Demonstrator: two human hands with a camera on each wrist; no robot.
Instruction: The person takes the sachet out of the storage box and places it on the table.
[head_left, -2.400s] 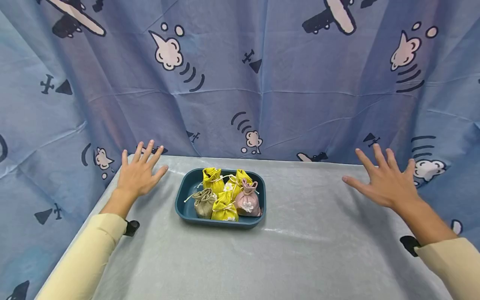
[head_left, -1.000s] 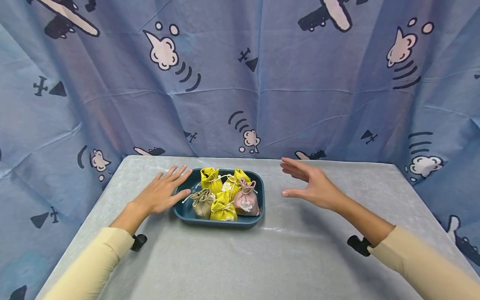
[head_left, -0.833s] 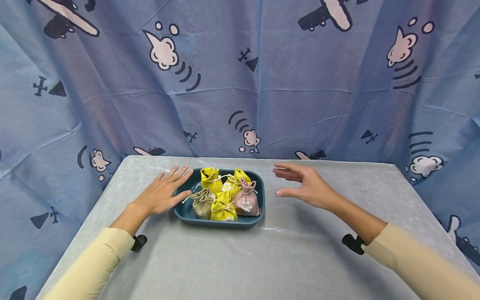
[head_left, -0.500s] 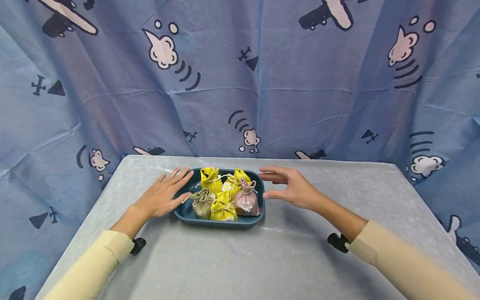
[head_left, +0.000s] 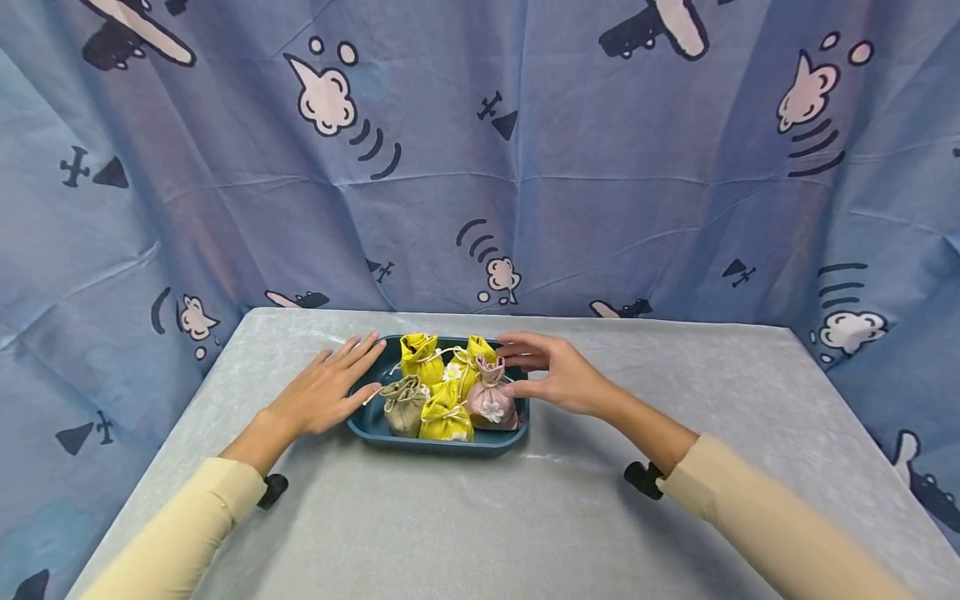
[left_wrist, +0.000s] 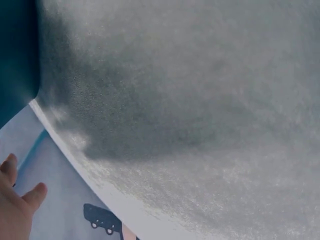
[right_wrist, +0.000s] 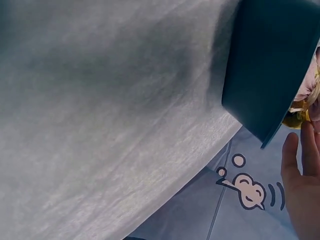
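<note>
A dark blue tray [head_left: 438,447] holds several small drawstring pouches. The pink pouch [head_left: 492,408] with a white flower sits at its right end, beside yellow pouches [head_left: 447,423] and a tan pouch [head_left: 405,410]. My right hand [head_left: 557,375] reaches over the tray's right rim; its spread fingers and thumb are at the pink pouch's neck, and contact cannot be told. In the right wrist view the right hand [right_wrist: 304,192] has straight fingers near the pink pouch [right_wrist: 307,86]. My left hand [head_left: 322,392] lies with straight fingers at the tray's left rim.
The tray stands on a pale grey covered table [head_left: 480,525], towards its far edge. A blue printed curtain [head_left: 442,150] hangs behind and along the sides. Black wrist cameras, such as the right wrist camera [head_left: 642,481], sit below the wrists.
Both hands came in from the table's sides. My left hand reached the tray's left rim and stays there; my right hand moved left to the pink pouch. The pouches have kept their places.
</note>
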